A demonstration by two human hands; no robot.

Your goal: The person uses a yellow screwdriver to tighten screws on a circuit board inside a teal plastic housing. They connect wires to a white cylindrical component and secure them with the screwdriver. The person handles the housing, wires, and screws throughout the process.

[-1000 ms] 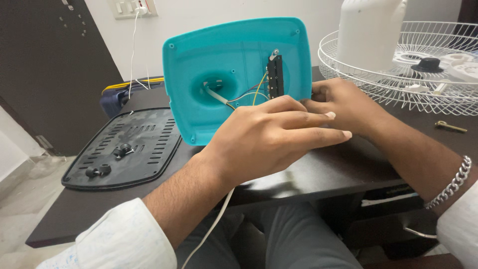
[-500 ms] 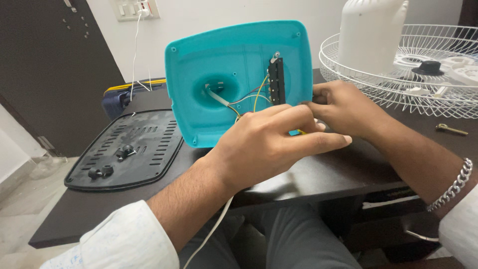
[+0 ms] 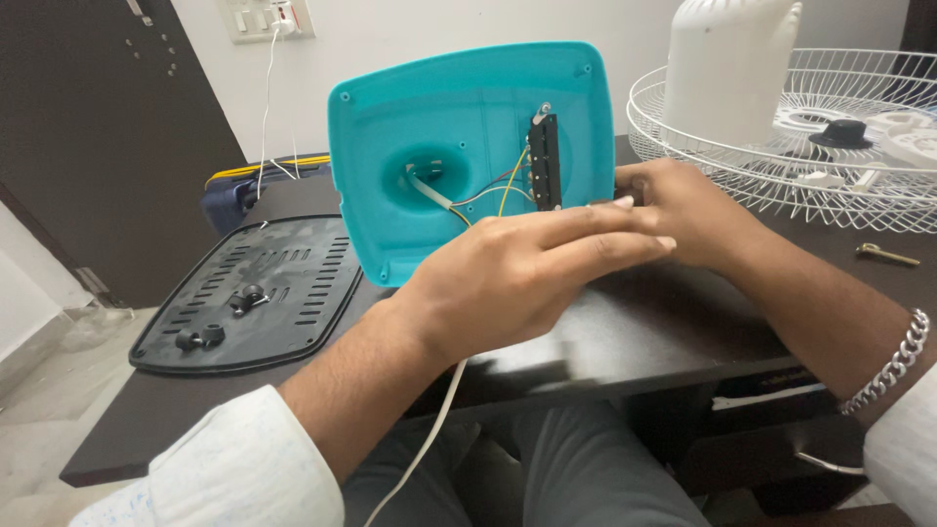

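A teal plastic fan base (image 3: pixel 459 107) stands tilted on the dark table (image 3: pixel 625 342), its hollow inside facing me. A black switch block (image 3: pixel 545 161) with coloured wires (image 3: pixel 493 190) is fixed inside it, and a white cord (image 3: pixel 429 444) runs out toward my lap. My left hand (image 3: pixel 517 273) lies over the lower front of the base, fingers stretched to the right. At the base's right edge, my right hand (image 3: pixel 683 210) grips the shell next to the switch block; what its fingertips pinch is hidden.
A black vented bottom plate (image 3: pixel 254 293) lies on the table at the left. A white wire fan guard (image 3: pixel 810 146) and white motor housing (image 3: pixel 732 59) sit at the back right. A small brass piece (image 3: pixel 883 256) lies near the right edge. A wall socket (image 3: pixel 268 18) is behind.
My left hand has slid slightly down and right across the base's front. The base and my right hand have stayed almost still.
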